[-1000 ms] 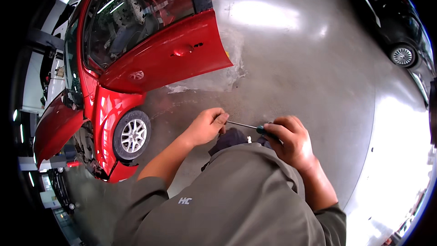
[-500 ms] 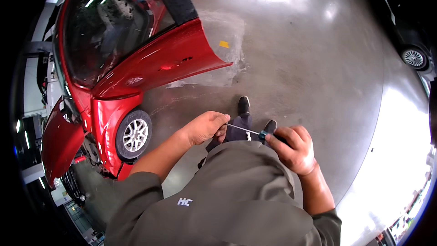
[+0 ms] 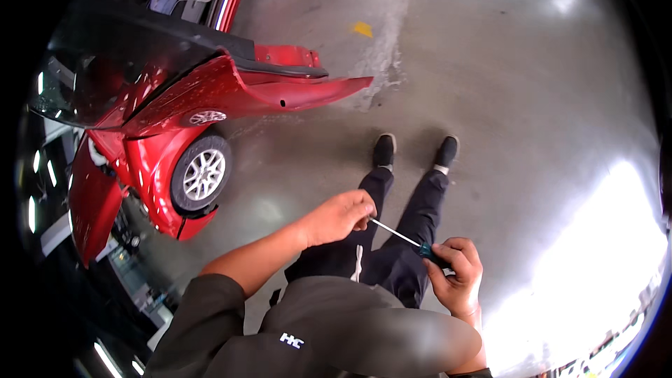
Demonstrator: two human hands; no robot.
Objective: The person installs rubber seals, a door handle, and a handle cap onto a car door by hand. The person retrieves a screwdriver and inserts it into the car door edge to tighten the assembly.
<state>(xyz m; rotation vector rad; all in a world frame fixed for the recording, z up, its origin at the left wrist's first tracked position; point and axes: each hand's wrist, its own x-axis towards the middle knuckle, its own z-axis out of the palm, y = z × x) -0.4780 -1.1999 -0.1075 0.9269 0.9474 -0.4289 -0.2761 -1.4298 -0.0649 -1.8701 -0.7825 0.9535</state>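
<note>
A screwdriver (image 3: 396, 232) with a thin metal shaft and a dark teal handle slants across in front of my legs. My right hand (image 3: 458, 276) is closed around its handle, thumb and fingers gripping near the collar. At the other end, my left hand (image 3: 339, 218) is closed with its fingertips pinched at the shaft's tip. The tip itself is hidden by those fingers. Both hands hang in the air over my dark trousers (image 3: 413, 213), apart from the car.
To the left stands a red car; its door (image 3: 301, 92) swings out toward the middle. Below the door is a front wheel (image 3: 204, 175) with silver spokes. A yellow patch (image 3: 362, 29) marks the grey concrete floor (image 3: 504, 112). My shoes (image 3: 384, 151) stand ahead.
My view has shifted, bringing both legs and the car's interior into sight. Both hands appear lower and slightly further right, still holding the screwdriver at its two ends.
</note>
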